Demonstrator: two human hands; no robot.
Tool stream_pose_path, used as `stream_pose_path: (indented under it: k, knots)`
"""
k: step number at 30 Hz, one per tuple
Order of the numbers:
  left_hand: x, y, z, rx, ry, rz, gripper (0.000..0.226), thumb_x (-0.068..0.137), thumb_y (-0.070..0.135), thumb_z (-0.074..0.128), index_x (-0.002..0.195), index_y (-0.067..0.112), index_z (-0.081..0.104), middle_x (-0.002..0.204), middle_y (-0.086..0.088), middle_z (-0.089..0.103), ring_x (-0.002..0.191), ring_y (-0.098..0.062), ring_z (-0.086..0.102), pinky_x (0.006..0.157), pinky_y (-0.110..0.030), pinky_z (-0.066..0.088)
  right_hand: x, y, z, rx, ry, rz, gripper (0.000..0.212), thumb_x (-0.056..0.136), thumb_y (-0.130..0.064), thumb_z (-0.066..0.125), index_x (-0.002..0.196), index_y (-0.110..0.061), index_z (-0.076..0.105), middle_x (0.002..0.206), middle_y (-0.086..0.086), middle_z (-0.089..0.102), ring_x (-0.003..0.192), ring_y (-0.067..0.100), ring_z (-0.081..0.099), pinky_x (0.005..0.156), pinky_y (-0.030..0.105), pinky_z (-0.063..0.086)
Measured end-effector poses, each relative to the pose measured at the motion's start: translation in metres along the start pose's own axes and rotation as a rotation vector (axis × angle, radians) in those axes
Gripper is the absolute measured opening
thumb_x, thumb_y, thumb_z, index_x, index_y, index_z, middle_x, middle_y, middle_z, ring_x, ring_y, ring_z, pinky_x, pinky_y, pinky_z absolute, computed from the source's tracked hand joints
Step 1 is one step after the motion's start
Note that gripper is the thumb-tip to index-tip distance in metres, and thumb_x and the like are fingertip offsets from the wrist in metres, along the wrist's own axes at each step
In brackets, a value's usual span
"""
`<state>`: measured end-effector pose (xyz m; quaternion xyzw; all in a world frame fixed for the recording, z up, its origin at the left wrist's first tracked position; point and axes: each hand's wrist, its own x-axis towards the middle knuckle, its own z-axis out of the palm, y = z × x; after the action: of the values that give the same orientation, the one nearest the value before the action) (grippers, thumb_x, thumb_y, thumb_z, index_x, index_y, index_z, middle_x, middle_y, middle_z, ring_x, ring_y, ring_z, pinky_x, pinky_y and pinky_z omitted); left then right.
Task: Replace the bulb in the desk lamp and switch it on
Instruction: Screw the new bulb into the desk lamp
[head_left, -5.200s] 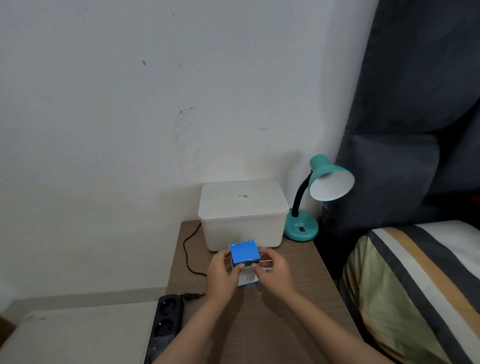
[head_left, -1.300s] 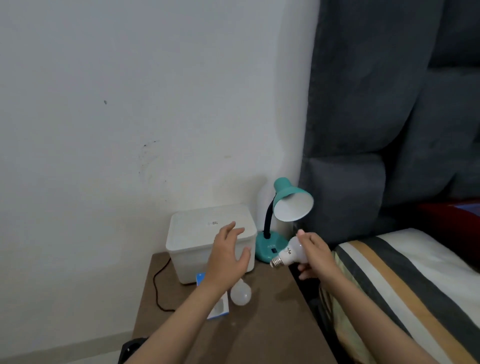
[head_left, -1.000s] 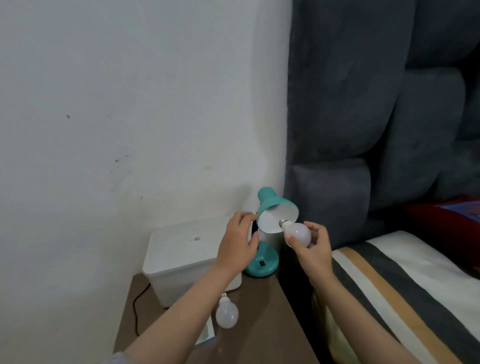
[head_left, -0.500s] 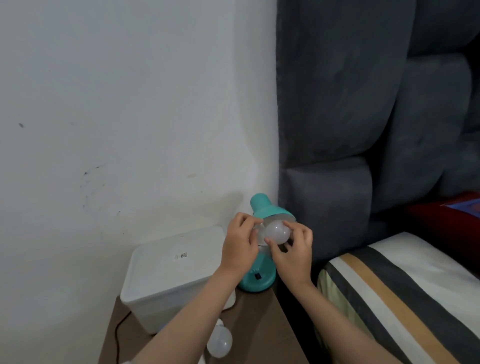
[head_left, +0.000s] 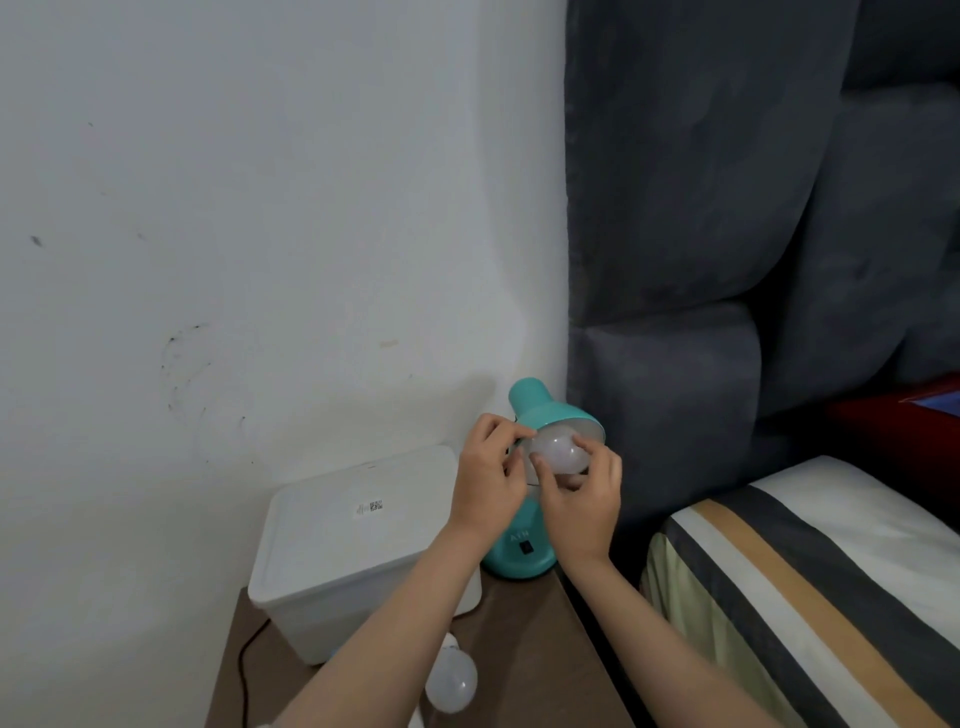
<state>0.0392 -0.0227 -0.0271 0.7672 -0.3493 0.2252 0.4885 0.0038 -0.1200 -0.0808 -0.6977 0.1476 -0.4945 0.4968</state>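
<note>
1. The teal desk lamp (head_left: 540, 410) stands at the back of the wooden bedside table (head_left: 519, 618), beside the white lidded storage box (head_left: 358, 540). A second ago its shade was empty; now the shade is closed over the neck of the new bulb.
2. The left hand (head_left: 485, 483) has come up from the open air above the box and pinches the near rim of the shade, fingers together on it, steadying it against the twist.
3. The right hand (head_left: 582, 499) is clamped on the new white LED bulb (head_left: 558, 453), fingertips spread round its dome. The bulb has gone from held free below the shade to seated in its mouth, base hidden inside, so whether the thread has caught cannot be told.
4. Well below both grips, the other bulb (head_left: 451, 680) lies on the table, presumably the old one.
5. My reading: screwing in is under way; the rocker switch (head_left: 526, 547) on the lamp base, under the right wrist, comes next.
</note>
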Motion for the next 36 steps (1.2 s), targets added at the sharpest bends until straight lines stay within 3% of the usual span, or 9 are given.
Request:
stream_pose_path:
  k: [5, 12, 16, 18, 22, 24, 27, 32, 36]
  knots:
    - [-0.001, 0.002, -0.001, 0.0, -0.012, 0.003, 0.031, 0.078, -0.013, 0.051, 0.091, 0.012, 0.063, 0.093, 0.001, 0.051, 0.085, -0.013, 0.057, 0.066, -0.03, 0.054, -0.005, 0.009, -0.002, 0.031, -0.048, 0.025, 0.051, 0.075, -0.01, 0.077, 0.119, -0.014, 0.052, 0.112, 0.001, 0.049, 0.084, 0.024, 0.066, 0.07, 0.036, 0.06]
    - [-0.003, 0.003, -0.001, 0.003, -0.022, 0.006, 0.03, 0.078, -0.014, 0.05, 0.092, 0.01, 0.064, 0.094, 0.0, 0.05, 0.086, -0.015, 0.058, 0.066, -0.023, 0.051, -0.008, 0.006, -0.001, 0.012, -0.037, 0.051, 0.054, 0.078, -0.018, 0.075, 0.125, -0.015, 0.048, 0.12, 0.003, 0.047, 0.09, 0.026, 0.066, 0.074, 0.04, 0.06]
    - [-0.003, 0.003, -0.004, 0.003, -0.027, -0.001, 0.031, 0.078, -0.014, 0.05, 0.092, 0.01, 0.064, 0.094, 0.0, 0.05, 0.087, -0.014, 0.057, 0.068, -0.026, 0.053, -0.008, 0.003, -0.001, 0.001, -0.044, 0.043, 0.054, 0.076, -0.007, 0.075, 0.124, -0.012, 0.052, 0.116, 0.009, 0.051, 0.083, 0.026, 0.068, 0.07, 0.013, 0.054]
    - [-0.002, 0.002, -0.004, 0.021, -0.032, 0.004, 0.03, 0.079, -0.014, 0.05, 0.093, 0.009, 0.063, 0.094, -0.001, 0.05, 0.087, -0.014, 0.057, 0.069, -0.026, 0.053, -0.007, 0.001, -0.002, -0.005, -0.037, 0.06, 0.051, 0.077, -0.01, 0.076, 0.122, -0.012, 0.054, 0.112, 0.008, 0.053, 0.075, 0.023, 0.069, 0.066, 0.008, 0.052]
    - [-0.002, 0.003, -0.002, 0.05, -0.041, 0.02, 0.028, 0.08, -0.013, 0.05, 0.094, 0.008, 0.063, 0.094, 0.001, 0.049, 0.085, -0.015, 0.056, 0.069, -0.021, 0.049, -0.008, -0.003, -0.002, 0.024, -0.021, 0.088, 0.049, 0.081, -0.019, 0.074, 0.123, -0.008, 0.051, 0.116, 0.01, 0.053, 0.087, 0.02, 0.066, 0.073, 0.025, 0.056]
    - [-0.002, 0.004, -0.001, 0.054, -0.03, 0.015, 0.028, 0.08, -0.013, 0.05, 0.094, 0.008, 0.063, 0.093, 0.002, 0.048, 0.084, -0.015, 0.055, 0.069, -0.016, 0.046, -0.008, -0.006, -0.002, 0.021, -0.009, 0.084, 0.049, 0.081, -0.019, 0.073, 0.123, -0.007, 0.05, 0.118, 0.011, 0.053, 0.088, 0.017, 0.064, 0.072, 0.024, 0.054]
    - [-0.002, 0.003, 0.0, 0.049, -0.021, 0.012, 0.029, 0.079, -0.013, 0.049, 0.092, 0.007, 0.064, 0.092, -0.001, 0.05, 0.084, -0.017, 0.056, 0.068, -0.022, 0.049, -0.007, -0.006, -0.002, 0.028, -0.015, 0.099, 0.051, 0.079, -0.022, 0.075, 0.122, -0.01, 0.049, 0.117, 0.009, 0.054, 0.085, 0.017, 0.066, 0.069, 0.023, 0.055]
    - [-0.002, 0.002, 0.001, 0.065, -0.027, 0.024, 0.027, 0.079, -0.012, 0.05, 0.093, 0.007, 0.064, 0.093, -0.003, 0.05, 0.083, -0.017, 0.055, 0.068, -0.022, 0.049, -0.007, 0.0, -0.004, 0.054, -0.062, 0.143, 0.05, 0.081, -0.03, 0.073, 0.119, -0.016, 0.045, 0.104, 0.01, 0.064, 0.089, 0.02, 0.067, 0.074, 0.034, 0.059]
    - [-0.003, 0.002, 0.001, 0.045, -0.023, 0.02, 0.025, 0.08, -0.011, 0.051, 0.093, 0.007, 0.063, 0.093, -0.002, 0.05, 0.083, -0.016, 0.055, 0.068, -0.021, 0.048, -0.009, -0.002, 0.0, 0.039, -0.027, 0.091, 0.049, 0.08, -0.022, 0.074, 0.119, -0.009, 0.046, 0.114, 0.007, 0.053, 0.092, 0.021, 0.063, 0.075, 0.03, 0.056]
